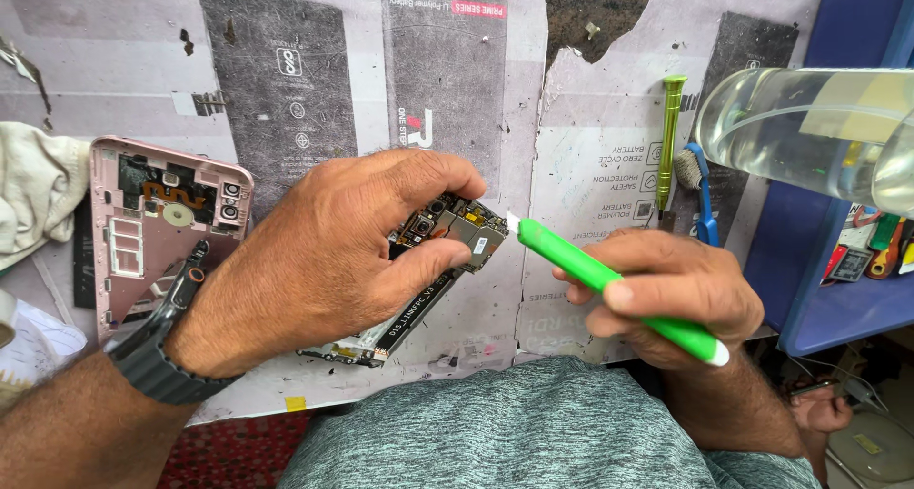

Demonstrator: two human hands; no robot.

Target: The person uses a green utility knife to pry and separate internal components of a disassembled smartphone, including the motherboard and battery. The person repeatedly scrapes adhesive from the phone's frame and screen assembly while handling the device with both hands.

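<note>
Green plastic brush handle [609, 284] at bare, boxy circuit board [457, 230].

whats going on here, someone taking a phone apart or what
A person is working on an opened phone. The left hand pinches its circuit board and tilts the phone up off the work mat. The right hand holds a green pen-shaped tool with its white tip at the board's edge. The phone's pink back cover lies to the left, inside up. A green screwdriver and a small blue brush lie on the mat to the right.
</note>
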